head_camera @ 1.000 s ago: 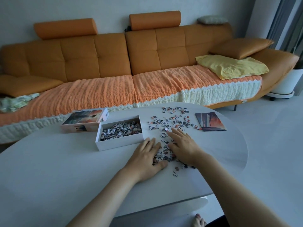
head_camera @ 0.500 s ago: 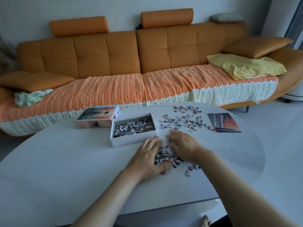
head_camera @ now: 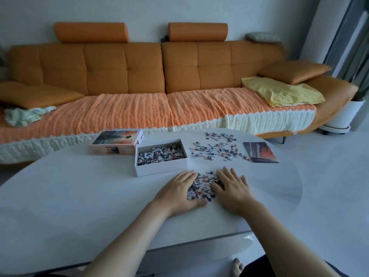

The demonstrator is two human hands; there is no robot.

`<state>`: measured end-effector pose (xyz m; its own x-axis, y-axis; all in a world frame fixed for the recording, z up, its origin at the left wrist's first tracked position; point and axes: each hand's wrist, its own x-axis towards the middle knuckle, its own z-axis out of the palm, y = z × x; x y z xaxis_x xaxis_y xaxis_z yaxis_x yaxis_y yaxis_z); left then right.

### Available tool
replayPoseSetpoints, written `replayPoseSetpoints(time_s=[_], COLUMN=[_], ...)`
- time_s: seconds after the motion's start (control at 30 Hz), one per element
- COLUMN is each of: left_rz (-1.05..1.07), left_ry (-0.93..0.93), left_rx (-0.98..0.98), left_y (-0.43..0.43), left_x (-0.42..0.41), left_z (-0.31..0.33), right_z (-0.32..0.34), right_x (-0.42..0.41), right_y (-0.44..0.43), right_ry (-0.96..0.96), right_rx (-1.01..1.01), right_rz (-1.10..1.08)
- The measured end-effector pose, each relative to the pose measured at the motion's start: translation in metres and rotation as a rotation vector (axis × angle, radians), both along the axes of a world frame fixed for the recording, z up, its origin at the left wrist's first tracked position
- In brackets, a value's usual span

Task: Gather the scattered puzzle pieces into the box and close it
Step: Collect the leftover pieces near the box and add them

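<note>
On the white table (head_camera: 79, 196), the flat left hand (head_camera: 179, 191) and right hand (head_camera: 232, 189) corral a pile of pieces (head_camera: 201, 185); strays could slip beneath the palms.

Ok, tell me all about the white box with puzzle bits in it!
The white box is a shallow open tray, cardboard by its look, lying flat on the white table. Loose puzzle pieces partly fill it. Its picture lid lies off, close behind its left end. The left hand is near its front right corner.
</note>
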<state>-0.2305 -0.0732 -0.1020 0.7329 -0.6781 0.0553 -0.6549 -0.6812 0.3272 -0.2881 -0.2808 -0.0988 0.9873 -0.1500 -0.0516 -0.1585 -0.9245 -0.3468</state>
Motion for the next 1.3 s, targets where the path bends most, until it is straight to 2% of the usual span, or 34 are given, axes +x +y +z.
replayPoseSetpoints(time_s=[0.13, 0.43, 0.67, 0.77, 0.83, 0.9, 0.97, 1.03, 1.13, 1.2, 1.3], left_rz=[-0.012, 0.077, 0.105, 0.11, 0.13, 0.164, 0.222, 0.275, 0.273, 0.26, 0.249], left_ry=[0.038, 0.099, 0.116, 0.044, -0.109, -0.281, -0.32, -0.229, -0.052, -0.025, -0.081], left_rx=[0.011, -0.1, -0.168, -0.211, -0.26, -0.271, -0.216, -0.122, -0.083, -0.139, -0.157], left_y=[0.009, 0.071, 0.099, 0.107, 0.11, 0.111, 0.111, 0.111, 0.11, 0.109, 0.111], left_x=[-0.005, -0.011, -0.002, 0.001, 0.005, 0.013, 0.021, 0.028, 0.032, 0.032, 0.032], left_z=[0.001, 0.002, 0.008, 0.012, 0.018, 0.023, 0.025, 0.022, 0.016, 0.017, 0.023], right_z=[-0.002, -0.001, -0.005, 0.0, 0.008, 0.017, 0.024, 0.028, 0.032, 0.031, 0.03], right_x=[0.002, 0.016, 0.031, 0.039, 0.047, 0.055, 0.063, 0.069, 0.073, 0.073, 0.072], right_y=[0.034, 0.104, 0.126, 0.132, 0.133, 0.13, 0.124, 0.115, 0.106, 0.105, 0.104], right_ry=[-0.05, -0.225, -0.217, -0.222, -0.269, -0.367, -0.466, -0.505, -0.367, -0.329, -0.375], right_rx=[0.033, 0.075, 0.132, 0.241, 0.347, 0.37, 0.308, 0.152, -0.045, -0.051, -0.043], right_rz=[0.089, 0.292, 0.309, 0.325, 0.295, 0.259, 0.235, 0.238, 0.295, 0.324, 0.317])
